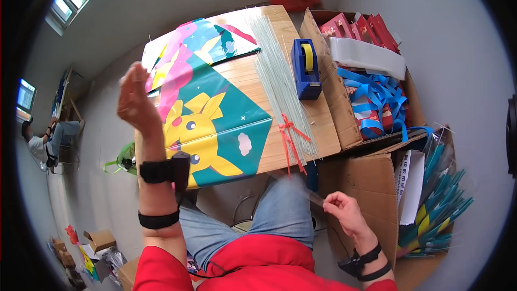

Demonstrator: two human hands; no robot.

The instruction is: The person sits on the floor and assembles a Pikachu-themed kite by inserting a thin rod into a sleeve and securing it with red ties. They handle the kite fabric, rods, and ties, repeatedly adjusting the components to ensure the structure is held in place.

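My left hand [135, 97] is raised over the left edge of the table, beside a printed kite-like sheet [231, 108] with a yellow cartoon character on teal. Its fingers are bunched together and slightly blurred; what they hold, if anything, does not show. Low at the right, my right hand [347, 214] pinches a thin translucent strip [315, 198]. The strip stretches toward my knees and blurs at its far end. More printed sheets [229, 40] lie stacked behind. A bundle of thin pale rods [277, 70], tied with red ribbon [288, 129], lies to their right.
A blue tape dispenser [308, 70] with yellow tape stands on the wooden table [326, 129]. Right of it, one cardboard box [323, 48] holds red packages and blue ribbon [371, 83]; a nearer box [363, 188] holds teal-and-yellow rolled pieces [439, 205]. Another person [51, 134] sits far left.
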